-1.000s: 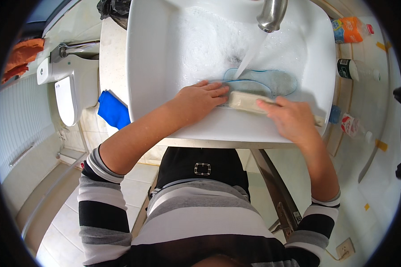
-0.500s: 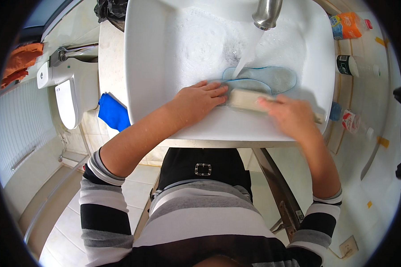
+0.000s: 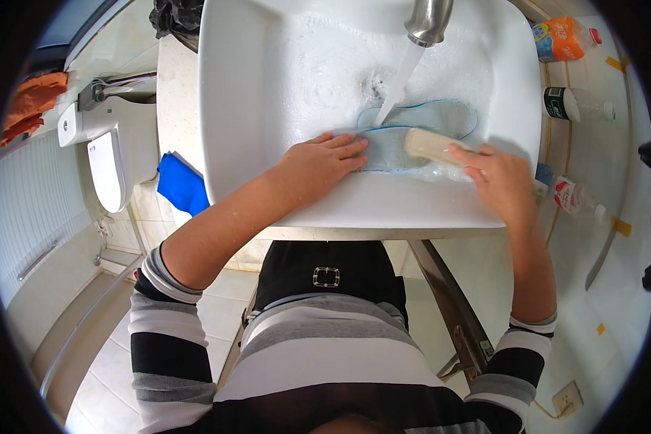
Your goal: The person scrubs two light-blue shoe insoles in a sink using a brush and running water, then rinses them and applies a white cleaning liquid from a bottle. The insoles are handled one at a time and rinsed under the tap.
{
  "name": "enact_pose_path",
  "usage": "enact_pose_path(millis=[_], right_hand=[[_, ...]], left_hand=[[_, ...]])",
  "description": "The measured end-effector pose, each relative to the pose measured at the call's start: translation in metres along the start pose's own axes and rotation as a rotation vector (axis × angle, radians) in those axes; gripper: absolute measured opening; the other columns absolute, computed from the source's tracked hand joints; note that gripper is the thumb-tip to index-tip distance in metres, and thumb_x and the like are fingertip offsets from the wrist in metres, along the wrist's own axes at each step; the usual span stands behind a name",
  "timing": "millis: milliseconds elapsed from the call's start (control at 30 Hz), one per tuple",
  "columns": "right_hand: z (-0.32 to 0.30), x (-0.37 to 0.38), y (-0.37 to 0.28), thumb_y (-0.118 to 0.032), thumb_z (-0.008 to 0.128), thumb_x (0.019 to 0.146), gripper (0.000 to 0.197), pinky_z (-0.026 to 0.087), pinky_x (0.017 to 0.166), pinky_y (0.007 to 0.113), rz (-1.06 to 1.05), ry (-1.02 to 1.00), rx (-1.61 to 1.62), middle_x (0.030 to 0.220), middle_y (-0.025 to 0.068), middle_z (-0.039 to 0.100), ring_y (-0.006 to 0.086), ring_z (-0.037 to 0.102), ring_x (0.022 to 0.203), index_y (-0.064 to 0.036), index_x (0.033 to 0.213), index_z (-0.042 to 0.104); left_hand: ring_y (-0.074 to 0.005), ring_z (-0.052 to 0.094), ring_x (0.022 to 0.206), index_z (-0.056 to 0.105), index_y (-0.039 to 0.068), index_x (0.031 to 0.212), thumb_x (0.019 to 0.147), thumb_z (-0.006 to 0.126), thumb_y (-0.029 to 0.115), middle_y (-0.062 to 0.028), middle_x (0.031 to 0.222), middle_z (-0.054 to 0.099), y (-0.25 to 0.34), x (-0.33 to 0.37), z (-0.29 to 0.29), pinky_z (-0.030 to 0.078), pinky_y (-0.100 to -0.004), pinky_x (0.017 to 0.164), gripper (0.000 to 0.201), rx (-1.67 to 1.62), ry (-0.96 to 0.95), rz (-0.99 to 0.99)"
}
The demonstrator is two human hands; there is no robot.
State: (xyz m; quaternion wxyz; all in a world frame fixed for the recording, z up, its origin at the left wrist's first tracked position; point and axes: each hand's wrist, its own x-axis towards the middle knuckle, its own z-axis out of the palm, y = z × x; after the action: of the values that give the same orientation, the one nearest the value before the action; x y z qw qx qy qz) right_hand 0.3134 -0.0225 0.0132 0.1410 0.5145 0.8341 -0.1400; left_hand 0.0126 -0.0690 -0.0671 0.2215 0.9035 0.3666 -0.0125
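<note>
Two pale blue shoe insoles lie in a white sink. The nearer insole is under my left hand, whose fingers stretch flat over its left end. My right hand is closed around a beige scrubbing brush. The brush head rests on the right part of that insole, its bristles mostly hidden underneath. Just beyond lies the farther insole, partly covered by the nearer one. Water runs from the metal faucet onto the insoles' left part.
Foamy water spreads over the sink. Along the right side stand an orange-labelled bottle, a dark-labelled bottle and a red-labelled bottle. A blue cloth hangs at the counter's left edge, with a black plastic bag behind.
My right hand and the brush have slid to the right along the nearer insole, uncovering its middle. My left hand stays on the insole's left end.
</note>
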Motion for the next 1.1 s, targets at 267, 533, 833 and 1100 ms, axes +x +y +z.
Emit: enact_pose_path(millis=[267,533,833,1100], right_hand=[[0.017,-0.009,-0.017,-0.013,0.057,0.084,0.038,0.048,0.058,0.039,-0.216,0.013,-0.035,0.084,0.0038,0.061,0.0249,0.062,0.068,-0.0321,0.117,0.064],[-0.004,-0.005,0.009,-0.014,0.058,0.084,0.036,0.048,0.056,0.039,0.016,0.079,-0.063,0.08,0.0053,0.059,0.026,0.062,0.066,-0.0301,0.116,0.065],[0.005,0.002,-0.008,-0.009,0.065,0.078,0.043,0.044,0.057,0.041,-0.017,0.049,0.018,0.074,0.0076,0.057,0.0301,0.057,0.063,-0.0266,0.117,0.065],[0.017,-0.004,-0.022,-0.014,0.066,0.078,0.042,0.046,0.057,0.039,-0.295,0.046,0.114,0.077,0.0062,0.057,0.0293,0.058,0.064,-0.0282,0.117,0.065]], left_hand=[[-0.0208,0.035,0.135,0.05,0.011,0.13,0.089,0.045,0.009,-0.0036,0.145,0.039,0.002,0.002,-0.007,0.031,-0.0373,0.111,0.041,-0.042,-0.08,-0.026],[-0.0201,0.035,0.135,0.051,0.011,0.129,0.09,0.045,0.01,-0.0036,0.145,0.04,0.002,0.001,-0.008,0.03,-0.0365,0.112,0.04,-0.071,-0.072,-0.028],[-0.0189,0.034,0.136,0.05,0.012,0.131,0.091,0.043,0.012,-0.0022,0.146,0.037,0.002,0.002,-0.008,0.029,-0.0361,0.112,0.04,-0.048,-0.119,-0.036],[-0.0185,0.034,0.136,0.05,0.012,0.13,0.09,0.044,0.011,-0.0022,0.146,0.038,0.002,0.004,-0.009,0.029,-0.0361,0.113,0.041,-0.036,-0.132,-0.034]])
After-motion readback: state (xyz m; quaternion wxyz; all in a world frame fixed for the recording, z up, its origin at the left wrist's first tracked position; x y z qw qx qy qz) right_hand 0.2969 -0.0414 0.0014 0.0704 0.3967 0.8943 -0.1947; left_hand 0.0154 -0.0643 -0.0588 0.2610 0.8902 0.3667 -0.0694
